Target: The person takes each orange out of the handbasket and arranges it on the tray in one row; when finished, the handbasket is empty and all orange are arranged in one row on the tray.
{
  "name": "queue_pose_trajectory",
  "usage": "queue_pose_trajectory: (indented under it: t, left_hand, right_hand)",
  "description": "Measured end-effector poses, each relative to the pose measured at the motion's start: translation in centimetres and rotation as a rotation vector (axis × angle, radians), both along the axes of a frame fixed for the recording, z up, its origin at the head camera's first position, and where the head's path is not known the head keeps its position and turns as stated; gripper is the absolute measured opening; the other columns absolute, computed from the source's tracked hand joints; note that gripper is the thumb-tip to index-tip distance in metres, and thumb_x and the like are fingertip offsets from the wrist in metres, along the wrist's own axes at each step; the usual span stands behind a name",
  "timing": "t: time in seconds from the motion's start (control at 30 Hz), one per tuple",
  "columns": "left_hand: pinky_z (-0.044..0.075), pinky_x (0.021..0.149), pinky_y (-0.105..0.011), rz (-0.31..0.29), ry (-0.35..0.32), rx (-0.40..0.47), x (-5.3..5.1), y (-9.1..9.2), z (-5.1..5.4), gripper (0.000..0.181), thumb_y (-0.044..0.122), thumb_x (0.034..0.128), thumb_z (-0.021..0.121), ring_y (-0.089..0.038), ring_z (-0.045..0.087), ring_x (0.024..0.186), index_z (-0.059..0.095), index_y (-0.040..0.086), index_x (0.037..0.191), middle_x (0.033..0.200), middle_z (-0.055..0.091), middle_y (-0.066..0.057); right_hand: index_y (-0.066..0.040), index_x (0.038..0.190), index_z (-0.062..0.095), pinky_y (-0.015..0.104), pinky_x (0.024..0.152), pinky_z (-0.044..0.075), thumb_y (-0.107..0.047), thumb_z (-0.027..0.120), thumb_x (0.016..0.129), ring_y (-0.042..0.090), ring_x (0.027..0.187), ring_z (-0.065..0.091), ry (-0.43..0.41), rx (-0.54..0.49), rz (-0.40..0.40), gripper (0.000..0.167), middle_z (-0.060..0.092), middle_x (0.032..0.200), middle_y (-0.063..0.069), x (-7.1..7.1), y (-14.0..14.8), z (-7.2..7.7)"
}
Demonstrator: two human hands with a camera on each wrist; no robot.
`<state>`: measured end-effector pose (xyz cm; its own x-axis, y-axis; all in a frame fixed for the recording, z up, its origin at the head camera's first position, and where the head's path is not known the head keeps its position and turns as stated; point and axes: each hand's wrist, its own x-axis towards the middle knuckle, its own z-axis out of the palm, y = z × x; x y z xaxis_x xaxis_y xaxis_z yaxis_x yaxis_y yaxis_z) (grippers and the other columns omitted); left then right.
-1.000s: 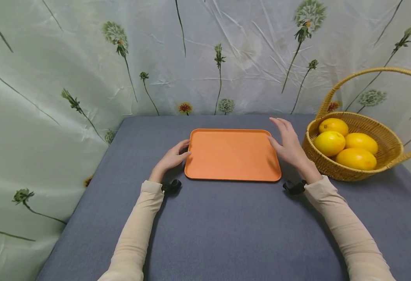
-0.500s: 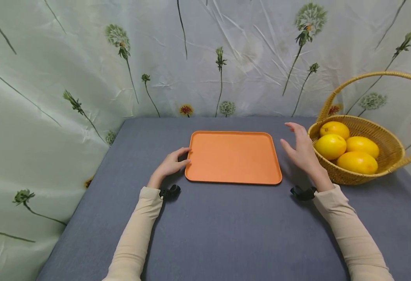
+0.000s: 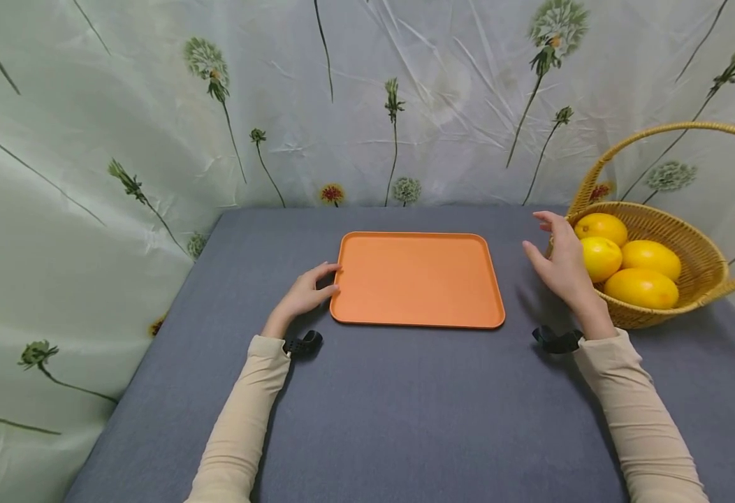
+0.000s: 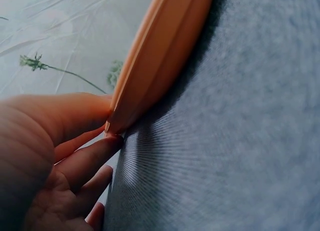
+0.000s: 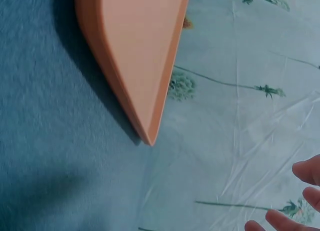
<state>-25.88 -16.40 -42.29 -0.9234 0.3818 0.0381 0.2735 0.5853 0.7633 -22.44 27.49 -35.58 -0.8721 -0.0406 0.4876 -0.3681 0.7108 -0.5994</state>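
Note:
An orange rectangular tray (image 3: 418, 279) lies flat on the table. My left hand (image 3: 304, 292) is at its left edge; in the left wrist view the thumb and fingers (image 4: 87, 161) pinch the tray rim (image 4: 160, 46). Off to the right of the tray, my right hand (image 3: 565, 264) is raised above the table with fingers spread and nothing in it. It is nearest to the wicker basket (image 3: 701, 262), overlapping its left side in the head view; whether they touch cannot be told. Inside the basket are several yellow fruits (image 3: 641, 288). Only some right fingertips (image 5: 285, 221) show in the right wrist view.
A blue-grey cloth (image 3: 418, 405) covers the table. Behind and to the left hangs a pale curtain (image 3: 342, 140) printed with dandelions. The basket's tall arched handle (image 3: 675, 128) rises at the right, partly out of frame.
My right hand has moved rightward from the tray's right edge to the basket's left side. The left hand stays at the tray's left edge, and the tray has barely moved.

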Motion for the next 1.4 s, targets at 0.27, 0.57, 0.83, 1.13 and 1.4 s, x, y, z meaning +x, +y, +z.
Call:
queue_pose_trajectory:
  t: [0.27,0.57,0.83,1.13,1.4]
  left_hand:
    - [0.023,0.116,-0.050,0.006,0.009,-0.027,0.1,0.1,-0.1,0.049,0.014,0.0909,0.058,-0.034,0.025,0.144,0.046,0.003,0.137,0.145,0.044,-0.017]
    - [0.024,0.116,-0.050,0.006,0.025,-0.015,0.3,0.1,-0.2,0.049,0.014,0.0902,0.059,-0.034,0.027,0.143,0.047,0.002,0.136,0.143,0.046,-0.018]
    - [0.024,0.116,-0.051,0.019,0.022,-0.011,0.1,0.1,-0.4,0.050,0.015,0.0899,0.059,-0.035,0.026,0.143,0.046,0.002,0.137,0.144,0.044,-0.019]
    - [0.026,0.115,-0.051,0.028,0.018,-0.019,0.1,0.1,-0.4,0.050,0.016,0.0901,0.060,-0.035,0.027,0.143,0.046,0.004,0.137,0.146,0.041,-0.019]
    - [0.025,0.115,-0.050,0.046,0.014,-0.022,0.2,0.2,-0.3,0.049,0.016,0.0900,0.059,-0.035,0.027,0.143,0.047,0.005,0.136,0.147,0.039,-0.020]
  right_hand:
    - [0.001,0.135,0.037,0.056,0.096,0.038,-0.006,0.056,0.090,0.046,0.116,0.045,-0.021,-0.021,-0.039,0.050,0.045,0.131,0.029,0.5,1.4,0.7]
    - [0.000,0.136,0.038,0.006,0.076,0.029,-0.013,0.058,0.090,0.046,0.117,0.047,-0.089,0.017,-0.069,0.052,0.048,0.130,0.028,1.0,3.3,1.1]
    - [0.004,0.137,0.037,0.058,0.091,0.038,-0.014,0.054,0.092,0.051,0.116,0.043,-0.145,0.044,-0.081,0.051,0.044,0.130,0.033,1.3,4.3,1.6]
    - [0.006,0.135,0.039,0.064,0.093,0.033,-0.011,0.054,0.090,0.052,0.115,0.041,-0.133,0.075,-0.128,0.050,0.043,0.128,0.036,1.7,5.4,2.2]
    - [0.008,0.134,0.039,0.062,0.092,0.030,-0.012,0.052,0.091,0.053,0.113,0.040,-0.135,0.125,-0.166,0.049,0.043,0.125,0.039,2.0,6.6,2.2]
